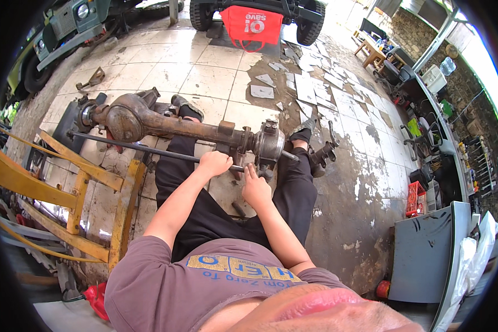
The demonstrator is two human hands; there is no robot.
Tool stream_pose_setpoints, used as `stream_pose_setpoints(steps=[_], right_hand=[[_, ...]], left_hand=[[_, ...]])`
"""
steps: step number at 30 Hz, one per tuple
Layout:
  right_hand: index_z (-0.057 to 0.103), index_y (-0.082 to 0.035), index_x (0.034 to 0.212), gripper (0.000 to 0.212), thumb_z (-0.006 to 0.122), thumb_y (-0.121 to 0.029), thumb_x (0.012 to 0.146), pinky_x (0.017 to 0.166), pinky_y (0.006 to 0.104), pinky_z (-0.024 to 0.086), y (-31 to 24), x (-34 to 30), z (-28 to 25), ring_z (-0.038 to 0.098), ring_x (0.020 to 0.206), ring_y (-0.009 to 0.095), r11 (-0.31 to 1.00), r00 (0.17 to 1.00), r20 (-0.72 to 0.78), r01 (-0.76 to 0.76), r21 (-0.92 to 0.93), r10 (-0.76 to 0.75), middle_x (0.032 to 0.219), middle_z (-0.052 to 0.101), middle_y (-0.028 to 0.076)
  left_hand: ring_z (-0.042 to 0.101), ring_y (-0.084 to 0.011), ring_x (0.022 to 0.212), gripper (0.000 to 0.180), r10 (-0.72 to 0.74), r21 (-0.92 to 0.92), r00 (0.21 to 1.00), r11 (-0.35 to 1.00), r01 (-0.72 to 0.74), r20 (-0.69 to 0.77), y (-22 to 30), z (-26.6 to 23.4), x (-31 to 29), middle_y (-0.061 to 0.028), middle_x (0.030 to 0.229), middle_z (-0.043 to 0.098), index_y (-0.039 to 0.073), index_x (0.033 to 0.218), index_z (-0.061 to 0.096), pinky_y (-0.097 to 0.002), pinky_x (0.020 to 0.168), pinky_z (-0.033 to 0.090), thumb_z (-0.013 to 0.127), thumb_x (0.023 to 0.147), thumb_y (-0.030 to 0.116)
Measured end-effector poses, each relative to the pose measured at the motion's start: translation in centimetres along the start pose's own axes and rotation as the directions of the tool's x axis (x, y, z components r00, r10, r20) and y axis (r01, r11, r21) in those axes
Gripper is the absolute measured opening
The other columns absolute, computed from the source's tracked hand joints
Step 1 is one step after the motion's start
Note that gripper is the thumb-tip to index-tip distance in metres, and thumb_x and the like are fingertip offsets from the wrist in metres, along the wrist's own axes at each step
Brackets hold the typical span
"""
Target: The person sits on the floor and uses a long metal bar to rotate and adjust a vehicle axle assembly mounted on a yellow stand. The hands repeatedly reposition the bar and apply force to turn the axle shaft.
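Observation:
A rusty vehicle axle (177, 125) with a rounded differential housing (126, 118) lies across the floor in front of me, between and over my legs. At its right end is a bare metal hub and knuckle (269, 145) with a shaft stub pointing right. Along the near side of the axle runs a long dark rod (149, 148). My left hand (216, 164) is closed around this rod, left of the knuckle. My right hand (257, 189) has its fingers stretched out against the rod's right end, just below the knuckle. Its thumb is hidden.
A yellow metal frame (128, 207) stands close on my left. A loose knuckle part (322, 157) sits by my right foot, and a bracket (92, 79) lies at far left. Broken tiles (307, 88) cover the floor ahead. A grey cabinet (423, 257) and a red crate (416, 198) are at right.

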State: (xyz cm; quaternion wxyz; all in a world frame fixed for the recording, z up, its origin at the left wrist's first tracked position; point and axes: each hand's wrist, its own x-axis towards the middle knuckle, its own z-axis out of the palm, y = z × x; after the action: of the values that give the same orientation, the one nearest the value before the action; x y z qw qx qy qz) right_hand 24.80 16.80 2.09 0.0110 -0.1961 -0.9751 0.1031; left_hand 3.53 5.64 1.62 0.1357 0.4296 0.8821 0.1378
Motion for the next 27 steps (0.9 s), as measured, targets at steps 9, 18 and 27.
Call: stream_pose_setpoints(steps=[9,18,27], right_hand=[[0.045,-0.010,0.172,0.085,0.068,-0.019,0.090,0.095,0.0516,0.066,0.9,0.6,-0.8,0.080,0.110,0.044,0.993,0.997,0.060,0.051,0.106,-0.057,0.181,0.044,0.011],[0.054,-0.009,0.168,0.077,0.061,-0.013,0.091,0.102,0.0505,0.063,-2.2,-0.3,-3.2,0.074,0.127,0.040,0.993,0.990,0.142,-0.017,0.116,0.000,0.179,0.047,0.011],[0.048,-0.008,0.171,0.082,0.062,-0.012,0.090,0.092,0.0523,0.065,-2.5,-0.1,-3.7,0.077,0.115,0.042,0.993,0.975,0.217,-0.074,0.089,0.053,0.181,0.044,0.010]], left_hand=[[0.080,-0.0420,0.110,0.057,0.029,-0.002,0.996,1.000,-0.029,0.084,0.2,-0.4,0.2,-0.0199,0.115,0.084,0.008,0.108,0.087,-0.0560,0.102,0.062,0.045,0.112,0.046],[0.081,-0.0414,0.106,0.057,0.048,-0.064,0.994,0.997,-0.042,0.103,-0.7,0.8,0.0,-0.0180,0.108,0.085,0.009,0.104,0.087,-0.0559,0.097,0.063,0.049,0.113,0.050],[0.081,-0.0409,0.100,0.055,0.079,-0.123,0.985,0.991,-0.061,0.150,-1.0,0.4,0.1,-0.0180,0.101,0.084,0.009,0.102,0.087,-0.0550,0.096,0.063,0.050,0.114,0.048]])
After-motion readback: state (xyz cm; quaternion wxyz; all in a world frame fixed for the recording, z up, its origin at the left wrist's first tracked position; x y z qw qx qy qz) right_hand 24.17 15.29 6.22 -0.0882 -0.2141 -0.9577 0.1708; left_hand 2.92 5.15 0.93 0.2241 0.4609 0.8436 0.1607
